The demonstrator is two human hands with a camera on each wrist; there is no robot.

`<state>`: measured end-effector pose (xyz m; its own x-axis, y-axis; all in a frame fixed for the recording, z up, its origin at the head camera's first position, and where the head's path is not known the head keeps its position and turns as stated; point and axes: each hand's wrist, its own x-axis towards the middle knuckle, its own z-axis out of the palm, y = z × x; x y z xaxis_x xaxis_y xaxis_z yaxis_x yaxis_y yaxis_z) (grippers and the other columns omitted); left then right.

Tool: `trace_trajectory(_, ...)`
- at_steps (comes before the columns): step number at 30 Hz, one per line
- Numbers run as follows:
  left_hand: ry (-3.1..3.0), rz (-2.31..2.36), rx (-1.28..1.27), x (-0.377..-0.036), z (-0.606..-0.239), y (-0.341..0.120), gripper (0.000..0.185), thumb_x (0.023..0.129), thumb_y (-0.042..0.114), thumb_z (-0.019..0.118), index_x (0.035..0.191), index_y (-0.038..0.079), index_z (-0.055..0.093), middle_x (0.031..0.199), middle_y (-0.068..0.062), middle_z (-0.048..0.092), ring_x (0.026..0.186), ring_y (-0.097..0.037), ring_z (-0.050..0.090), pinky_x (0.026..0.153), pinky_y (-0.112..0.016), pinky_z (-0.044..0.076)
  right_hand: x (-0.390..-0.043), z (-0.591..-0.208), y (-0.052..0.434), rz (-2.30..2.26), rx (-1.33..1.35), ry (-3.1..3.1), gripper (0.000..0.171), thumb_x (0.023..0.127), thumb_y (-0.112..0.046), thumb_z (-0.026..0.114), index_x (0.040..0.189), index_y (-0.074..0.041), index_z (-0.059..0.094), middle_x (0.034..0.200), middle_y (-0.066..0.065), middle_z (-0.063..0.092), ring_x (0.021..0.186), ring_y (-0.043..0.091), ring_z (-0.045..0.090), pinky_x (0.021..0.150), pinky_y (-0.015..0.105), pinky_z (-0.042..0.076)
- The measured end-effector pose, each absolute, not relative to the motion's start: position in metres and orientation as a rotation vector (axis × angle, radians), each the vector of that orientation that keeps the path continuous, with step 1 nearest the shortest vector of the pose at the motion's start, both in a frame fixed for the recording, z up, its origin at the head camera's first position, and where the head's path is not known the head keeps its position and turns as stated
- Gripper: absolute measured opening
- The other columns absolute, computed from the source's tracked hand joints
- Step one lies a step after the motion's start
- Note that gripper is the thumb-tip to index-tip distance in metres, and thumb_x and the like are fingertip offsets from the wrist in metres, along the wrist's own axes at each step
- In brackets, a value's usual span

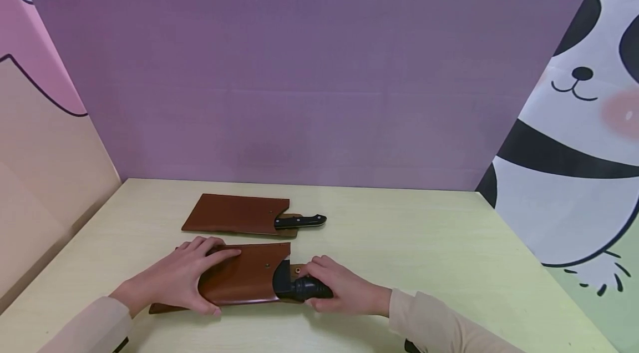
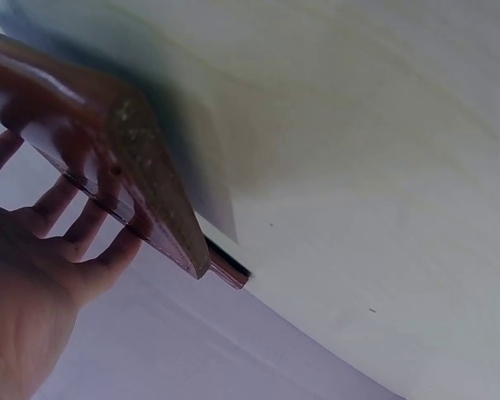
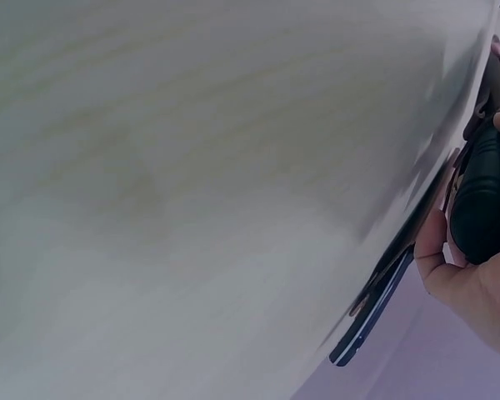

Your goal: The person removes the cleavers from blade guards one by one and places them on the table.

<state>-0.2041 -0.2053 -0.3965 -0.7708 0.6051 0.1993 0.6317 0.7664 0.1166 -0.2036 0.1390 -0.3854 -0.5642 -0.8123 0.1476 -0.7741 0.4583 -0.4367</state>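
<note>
A brown leather knife sheath (image 1: 249,275) lies near me in the head view, holding a cleaver with a black ribbed handle (image 1: 310,288). Part of its dark blade shows at the sheath's mouth. My left hand (image 1: 182,275) spans the left part of this sheath, thumb at the near edge and fingers over the far edge. In the left wrist view, those fingers (image 2: 87,225) lie along the sheath's side (image 2: 75,125). My right hand (image 1: 344,286) grips the black handle, whose rounded end (image 3: 479,217) shows in the right wrist view.
Behind lies a second brown sheath (image 1: 237,214) with a knife in it, its black riveted handle (image 1: 302,222) pointing right. Both rest on a pale wooden table (image 1: 424,231). A purple backdrop (image 1: 319,75) stands at the table's far edge, with a panda-printed panel (image 1: 574,136) at right.
</note>
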Motion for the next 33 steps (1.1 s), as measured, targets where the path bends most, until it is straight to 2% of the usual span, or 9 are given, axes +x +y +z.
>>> trace_trajectory(33, -2.78, -0.278, -0.964, -0.203, -0.399, -0.213, 0.097, 0.054, 0.082, 0.058, 0.136, 0.033, 0.041, 0.129, 0.002, 0.041, 0.114, -0.018, 0.041, 0.084, -0.049, 0.04, -0.207, -0.389, 0.152, -0.753, -1.468, 2.634, 0.032, 0.083, -0.019, 0.063, 0.113, -0.018, 0.051, 0.102, -0.004, 0.051, 0.096, 0.008, 0.044, 0.083, 0.022, 0.043)
